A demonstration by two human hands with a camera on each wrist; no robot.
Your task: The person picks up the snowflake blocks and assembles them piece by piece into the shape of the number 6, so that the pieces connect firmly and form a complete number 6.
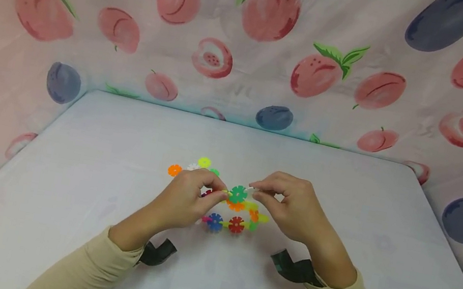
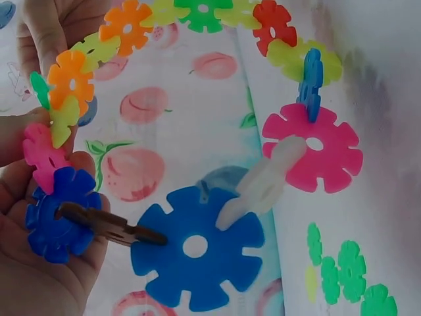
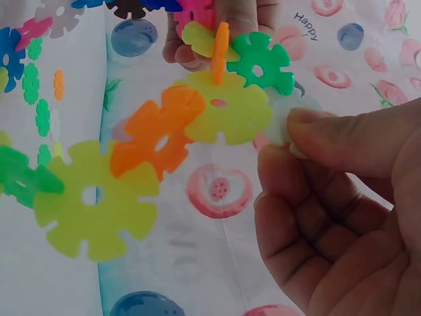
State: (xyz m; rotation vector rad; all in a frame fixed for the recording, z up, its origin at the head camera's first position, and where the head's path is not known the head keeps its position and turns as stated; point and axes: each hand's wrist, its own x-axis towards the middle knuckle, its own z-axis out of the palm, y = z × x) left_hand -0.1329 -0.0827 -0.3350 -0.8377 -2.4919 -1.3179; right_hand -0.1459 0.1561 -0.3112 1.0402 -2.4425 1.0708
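Both hands on a chain of plastic snowflake discs

The left hand pinches one end of the disc chain, held just above the white worktop. The right hand has thumb and fingertips clamped on a pale white disc right beside the chain's green disc. A few loose discs lie just behind the hands.

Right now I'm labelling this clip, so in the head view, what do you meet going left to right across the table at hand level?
Loose orange plastic flower disc → left hand → green plastic flower disc topping the chain held between the hands → right hand, pinching a small white piece.
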